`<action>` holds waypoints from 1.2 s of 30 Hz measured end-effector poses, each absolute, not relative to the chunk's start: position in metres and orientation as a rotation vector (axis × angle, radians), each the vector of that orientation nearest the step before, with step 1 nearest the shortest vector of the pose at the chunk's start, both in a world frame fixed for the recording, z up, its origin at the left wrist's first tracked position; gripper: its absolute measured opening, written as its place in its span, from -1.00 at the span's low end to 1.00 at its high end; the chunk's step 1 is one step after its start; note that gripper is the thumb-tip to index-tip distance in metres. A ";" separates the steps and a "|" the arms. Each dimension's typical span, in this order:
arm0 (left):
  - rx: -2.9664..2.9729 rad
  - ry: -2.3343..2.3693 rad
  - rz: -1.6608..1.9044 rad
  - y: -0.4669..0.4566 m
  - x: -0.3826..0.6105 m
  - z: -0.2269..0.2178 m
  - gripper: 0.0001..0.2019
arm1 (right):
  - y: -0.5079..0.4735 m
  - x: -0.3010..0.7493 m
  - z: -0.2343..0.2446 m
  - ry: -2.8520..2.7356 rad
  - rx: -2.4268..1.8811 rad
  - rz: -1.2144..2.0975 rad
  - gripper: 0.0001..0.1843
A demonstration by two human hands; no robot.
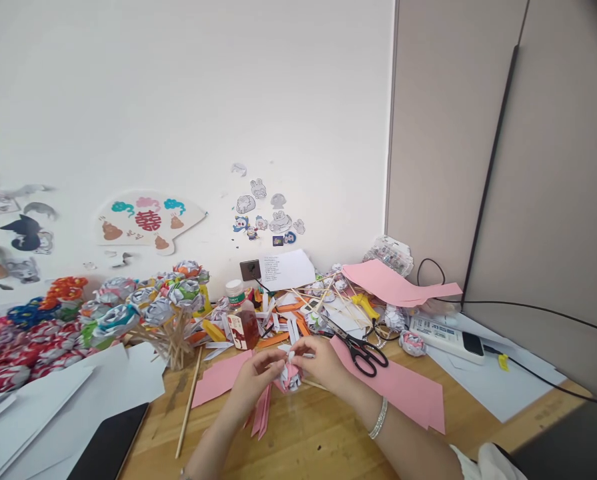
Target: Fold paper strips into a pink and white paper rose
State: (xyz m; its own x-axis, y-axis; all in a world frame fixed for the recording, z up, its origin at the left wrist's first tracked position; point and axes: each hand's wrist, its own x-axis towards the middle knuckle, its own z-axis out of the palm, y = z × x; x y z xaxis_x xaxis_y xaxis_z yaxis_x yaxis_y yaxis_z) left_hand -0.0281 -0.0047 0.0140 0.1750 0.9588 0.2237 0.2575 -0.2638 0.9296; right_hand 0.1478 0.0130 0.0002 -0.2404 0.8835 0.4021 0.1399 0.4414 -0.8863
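Between my two hands, low over the wooden table, is a pink and white paper flower [291,379]. My left hand [258,375] closes its fingers on the flower's left side. From the right, my right hand [318,359] pinches its upper edge. A thin wooden stick [314,384] shows to the right of the flower, partly hidden by my right hand. Folded pink paper strips [261,413] lie just below my left hand. Pink sheets [403,387] lie to the right, with black-handled scissors [363,353] resting on their upper left part.
Finished paper flowers [158,310] on sticks crowd the left side. A bottle with red contents [240,317] stands behind my hands, amid paper scraps. White sheets [43,427] and a dark tablet-like slab [111,443] lie front left. A yellow glue gun [365,307] and a white power strip-like device [445,339] sit right.
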 end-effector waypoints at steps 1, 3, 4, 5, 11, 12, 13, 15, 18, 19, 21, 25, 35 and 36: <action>1.705 1.192 1.134 -0.004 -0.026 0.012 -0.74 | 0.012 0.147 0.000 -1.718 -0.927 0.819 -0.89; 1.780 1.207 1.155 -0.003 -0.022 0.007 -0.74 | 0.010 0.146 -0.001 -1.793 -0.960 0.630 -0.88; 1.812 1.208 1.178 -0.002 -0.020 0.005 -0.75 | 0.010 0.146 -0.002 -1.821 -0.963 0.552 -0.86; 1.840 1.209 1.208 -0.001 -0.019 0.003 -0.76 | 0.010 0.146 -0.003 -1.837 -0.962 0.496 -0.85; 1.943 1.227 1.290 0.000 -0.018 0.000 -0.82 | 0.010 0.146 -0.002 -1.848 -0.943 0.433 -0.83; 1.950 1.224 1.286 0.000 -0.018 0.000 -0.82 | 0.010 0.146 -0.002 -1.852 -0.935 0.428 -0.83; 1.959 1.225 1.284 0.000 -0.018 0.000 -0.81 | 0.010 0.146 -0.002 -1.856 -0.930 0.421 -0.82; 1.979 1.241 1.280 -0.001 -0.018 0.000 -0.81 | 0.011 0.146 -0.002 -1.858 -0.927 0.403 -0.81; 1.974 1.303 1.276 -0.003 -0.018 0.001 -0.80 | 0.012 0.147 -0.003 -1.855 -0.941 0.383 -0.81; 1.967 1.324 1.278 -0.003 -0.017 0.002 -0.80 | 0.012 0.147 -0.004 -1.851 -0.949 0.377 -0.82; 1.950 1.357 1.283 -0.004 -0.017 0.003 -0.79 | 0.013 0.146 -0.006 -1.843 -0.961 0.364 -0.83; 1.911 1.412 1.267 -0.006 -0.017 0.004 -0.76 | 0.013 0.146 -0.009 -1.838 -0.953 0.343 -0.85; 1.947 1.407 1.196 -0.014 -0.011 0.004 -0.78 | 0.010 0.147 -0.004 -1.821 -0.932 0.205 -0.89; 1.939 1.410 1.196 -0.015 -0.010 0.004 -0.78 | 0.010 0.147 -0.004 -1.825 -0.923 0.201 -0.90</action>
